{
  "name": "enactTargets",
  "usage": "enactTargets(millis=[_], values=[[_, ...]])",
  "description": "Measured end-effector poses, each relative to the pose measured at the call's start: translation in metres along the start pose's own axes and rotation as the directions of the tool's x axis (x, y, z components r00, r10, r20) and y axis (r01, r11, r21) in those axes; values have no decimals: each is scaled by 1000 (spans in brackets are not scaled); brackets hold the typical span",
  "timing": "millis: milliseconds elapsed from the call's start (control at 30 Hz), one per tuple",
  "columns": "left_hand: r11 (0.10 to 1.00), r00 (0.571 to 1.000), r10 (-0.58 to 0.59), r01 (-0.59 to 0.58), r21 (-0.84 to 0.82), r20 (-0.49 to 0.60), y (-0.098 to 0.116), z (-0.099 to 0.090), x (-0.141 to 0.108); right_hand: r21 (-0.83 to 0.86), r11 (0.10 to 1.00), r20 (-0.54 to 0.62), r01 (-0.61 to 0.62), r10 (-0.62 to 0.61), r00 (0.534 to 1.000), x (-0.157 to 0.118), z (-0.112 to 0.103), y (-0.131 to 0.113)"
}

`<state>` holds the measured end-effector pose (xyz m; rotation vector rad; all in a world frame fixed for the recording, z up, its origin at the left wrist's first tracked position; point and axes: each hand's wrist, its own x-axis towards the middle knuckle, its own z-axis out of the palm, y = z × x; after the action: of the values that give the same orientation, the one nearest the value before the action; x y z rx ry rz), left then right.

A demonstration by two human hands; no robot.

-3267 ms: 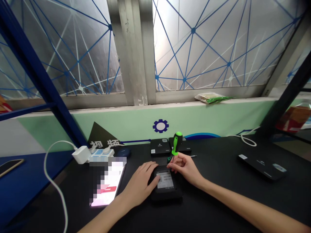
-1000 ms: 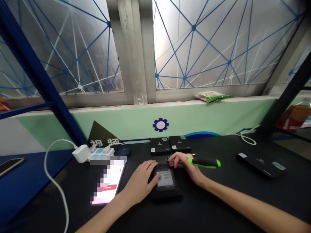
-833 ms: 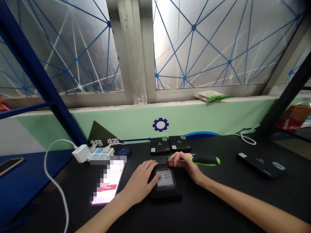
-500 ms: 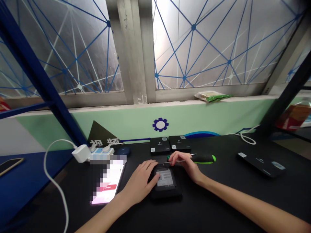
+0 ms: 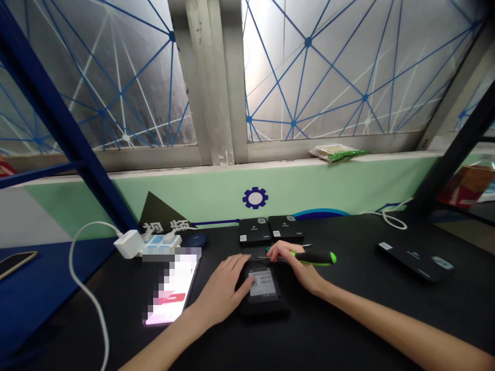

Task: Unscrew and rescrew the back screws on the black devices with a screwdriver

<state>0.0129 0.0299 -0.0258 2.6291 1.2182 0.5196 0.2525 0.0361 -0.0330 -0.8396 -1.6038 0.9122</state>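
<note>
My right hand (image 5: 292,259) is closed around a screwdriver (image 5: 317,257) with a black and green handle. Its thin shaft points left, over the far edge of a black case holding a labelled drive (image 5: 263,284). A short metal tip of something else shows just behind my right hand; the rest is hidden. My left hand (image 5: 228,283) lies on the left side of the drive, fingers stretched out toward the far edge and thumb on the white label. Whether the screwdriver tip touches the case, I cannot tell.
Two black boxes (image 5: 254,232) stand behind the hands; a third black box (image 5: 415,262) lies at right. To the left are a lit tablet-like screen (image 5: 176,293), a power strip (image 5: 160,243), a white charger (image 5: 129,243) with a cable, and a dark blue round object (image 5: 197,240).
The screwdriver has shifted left and its handle has tipped slightly lower in my right hand. My left hand and the drive have stayed in place.
</note>
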Motion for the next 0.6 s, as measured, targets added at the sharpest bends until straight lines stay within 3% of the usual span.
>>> enactTargets(millis=[367, 600], values=[[1000, 1000, 4, -4, 6, 26, 1, -2, 0, 12, 1000, 18, -1, 1, 1000, -1, 0, 2], [1000, 1000, 10, -9, -20, 13, 0, 0, 0, 133, 990, -38, -52, 58, 998, 0, 1, 3]])
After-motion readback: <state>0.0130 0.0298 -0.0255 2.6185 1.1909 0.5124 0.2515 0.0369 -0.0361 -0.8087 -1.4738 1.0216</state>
